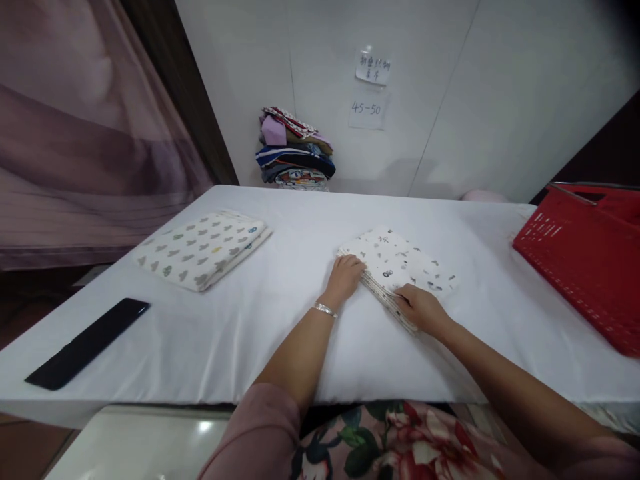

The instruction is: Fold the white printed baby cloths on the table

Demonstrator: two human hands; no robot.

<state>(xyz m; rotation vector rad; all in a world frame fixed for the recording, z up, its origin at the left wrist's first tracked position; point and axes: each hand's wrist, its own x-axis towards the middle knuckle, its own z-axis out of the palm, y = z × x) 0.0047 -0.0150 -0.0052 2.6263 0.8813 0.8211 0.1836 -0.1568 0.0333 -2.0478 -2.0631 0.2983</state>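
Head view: pinching a folded printed cloth (400, 257), toward four o'clock from centre, by its six o'clock edge in nearly closed right hand (423, 308); touching its nine o'clock corner with left hand's (345, 275) bent fingers, unclear whether gripping.

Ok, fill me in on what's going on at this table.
A person has both bare hands on a folded printed cloth on the white-covered table. The left hand is at its left corner, while the right hand is curled at the near edge; how firmly either grips is hard to tell. A second folded cloth lies off to the left, with a flat black object nearer the person. A red basket stands at the right.
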